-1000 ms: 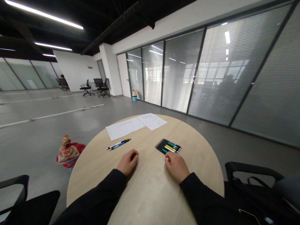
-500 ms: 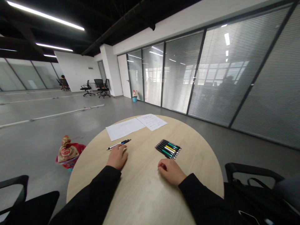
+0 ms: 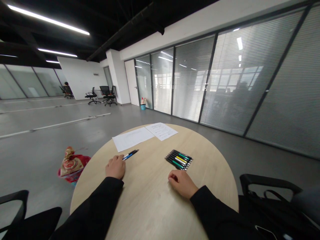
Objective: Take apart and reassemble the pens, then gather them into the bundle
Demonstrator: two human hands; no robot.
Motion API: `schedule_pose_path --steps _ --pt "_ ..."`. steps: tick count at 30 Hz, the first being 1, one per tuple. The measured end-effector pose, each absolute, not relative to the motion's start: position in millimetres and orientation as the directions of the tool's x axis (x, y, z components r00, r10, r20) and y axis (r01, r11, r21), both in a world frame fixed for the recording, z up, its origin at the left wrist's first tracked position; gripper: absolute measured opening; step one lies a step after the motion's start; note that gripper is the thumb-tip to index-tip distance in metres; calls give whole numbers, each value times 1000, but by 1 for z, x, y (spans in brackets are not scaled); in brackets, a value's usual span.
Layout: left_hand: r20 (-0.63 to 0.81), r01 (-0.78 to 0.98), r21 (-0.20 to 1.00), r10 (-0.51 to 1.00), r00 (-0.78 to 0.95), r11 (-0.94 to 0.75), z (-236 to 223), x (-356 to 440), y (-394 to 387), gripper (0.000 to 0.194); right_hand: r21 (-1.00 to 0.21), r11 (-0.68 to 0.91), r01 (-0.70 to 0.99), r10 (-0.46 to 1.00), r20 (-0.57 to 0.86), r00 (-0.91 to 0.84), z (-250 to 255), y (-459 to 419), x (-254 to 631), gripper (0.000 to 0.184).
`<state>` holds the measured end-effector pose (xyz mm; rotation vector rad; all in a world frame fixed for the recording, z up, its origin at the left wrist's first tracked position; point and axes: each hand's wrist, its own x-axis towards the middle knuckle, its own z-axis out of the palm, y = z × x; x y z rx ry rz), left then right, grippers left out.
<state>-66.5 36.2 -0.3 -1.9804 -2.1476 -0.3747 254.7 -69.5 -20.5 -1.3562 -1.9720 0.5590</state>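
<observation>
My left hand (image 3: 115,167) lies over the near ends of a white-and-black pen and a blue pen (image 3: 131,155), its fingers curled and closed on them. The far ends of both pens point up and right, lying close together; the rest is hidden under the hand. On the right half of the table is a row of several pens (image 3: 172,158), side by side, mostly black with green, yellow and white barrels. Just in front of that row my right hand (image 3: 183,184) rests on its side, curled into a loose fist with nothing visible in it.
Two sheets of paper (image 3: 132,138) lie at the far side of the round wooden table (image 3: 150,200). A red bin with a tan bag (image 3: 71,165) stands on the floor to the left. Black chairs (image 3: 270,183) flank the table.
My left hand has slid to the left over the pens' near ends, and its fingers have drawn in. More of the blue pen shows. My right hand stays put.
</observation>
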Motion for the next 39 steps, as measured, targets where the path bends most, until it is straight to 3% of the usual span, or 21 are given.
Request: schedule_pose_path --steps 13,20,39 --pt "241 983 90 954 -178 161 3 -77 42 33 -678 356 643 934 280 -223 -24 -68 253 17" --pt "243 989 42 959 -145 139 4 -72 39 32 -668 346 658 938 266 -223 -25 -67 255 18" --pt "205 983 102 963 -174 156 3 -69 38 30 -622 338 707 941 239 -240 -27 -64 258 18"
